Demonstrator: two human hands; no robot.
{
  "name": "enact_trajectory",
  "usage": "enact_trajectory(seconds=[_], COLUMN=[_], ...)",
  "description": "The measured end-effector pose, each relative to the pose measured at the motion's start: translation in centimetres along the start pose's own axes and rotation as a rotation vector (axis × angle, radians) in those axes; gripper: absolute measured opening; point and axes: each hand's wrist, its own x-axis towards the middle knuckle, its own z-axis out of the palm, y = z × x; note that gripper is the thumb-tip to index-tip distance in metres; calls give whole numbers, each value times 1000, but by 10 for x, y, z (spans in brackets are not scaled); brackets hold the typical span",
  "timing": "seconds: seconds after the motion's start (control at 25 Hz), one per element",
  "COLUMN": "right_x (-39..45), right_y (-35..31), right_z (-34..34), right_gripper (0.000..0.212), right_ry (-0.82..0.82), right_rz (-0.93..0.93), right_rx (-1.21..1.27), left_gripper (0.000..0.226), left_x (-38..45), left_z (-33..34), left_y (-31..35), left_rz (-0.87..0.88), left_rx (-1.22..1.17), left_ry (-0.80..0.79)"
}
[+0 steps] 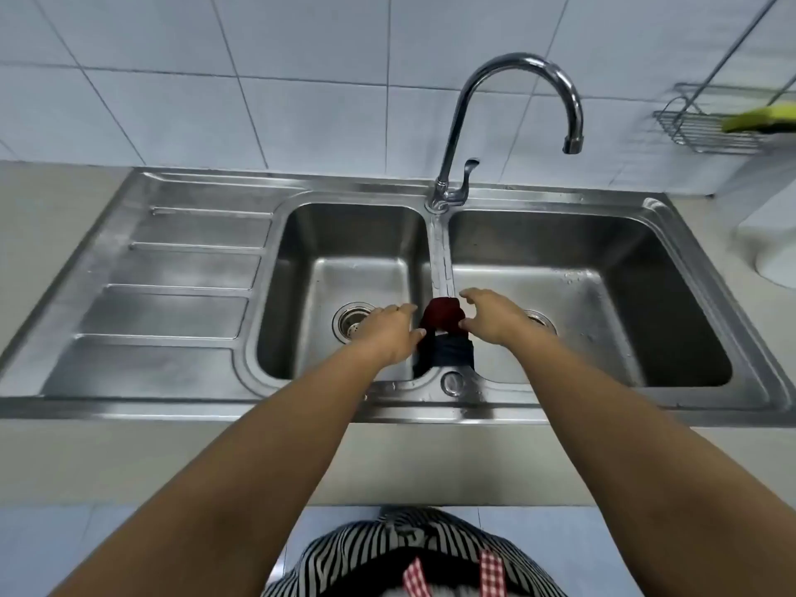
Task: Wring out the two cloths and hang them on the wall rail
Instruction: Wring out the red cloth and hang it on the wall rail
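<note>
A dark red cloth (pixel 443 313) lies draped over the divider between the two basins of the steel sink (pixel 438 252). Just in front of it, a dark blue cloth (pixel 446 357) hangs over the same divider. My left hand (pixel 390 333) hovers at the left side of the cloths with its fingers extended, at or near the red cloth's left edge. My right hand (pixel 491 314) arches over the red cloth from the right, fingers spread and relaxed, thumb tip at the cloth's right edge. Neither hand grips a cloth.
The gooseneck tap (pixel 523 92) stands behind the divider with its spout over the right basin; no water runs. A wire rack (pixel 710 131) with a yellow-green sponge (pixel 762 118) hangs on the tiled wall at right. A draining board (pixel 172 286) lies left.
</note>
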Motion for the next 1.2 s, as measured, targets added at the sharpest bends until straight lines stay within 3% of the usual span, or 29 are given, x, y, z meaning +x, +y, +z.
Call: enact_trajectory(seconds=[0.16, 0.48, 0.68, 0.96, 1.08, 1.2], right_x=[12, 40, 47, 52, 49, 45], right_y=[6, 7, -10, -51, -69, -84], right_z=[8, 14, -4, -55, -68, -69], right_gripper=[61, 27, 15, 16, 23, 30], right_ry=[-32, 178, 240, 343, 381, 411], right_rz=[-42, -173, -245, -211, -198, -172], right_rx=[-6, -184, 177, 536, 687, 780], left_gripper=[54, 59, 63, 21, 33, 41], left_x=[14, 44, 58, 54, 46, 43], left_z=[16, 18, -9, -49, -56, -59], left_y=[7, 5, -3, -4, -7, -3], left_rz=[-47, -93, -43, 31, 38, -22], left_rx=[-51, -111, -312, -812, -978, -1280], left_ry=[-28, -51, 15, 234, 263, 171])
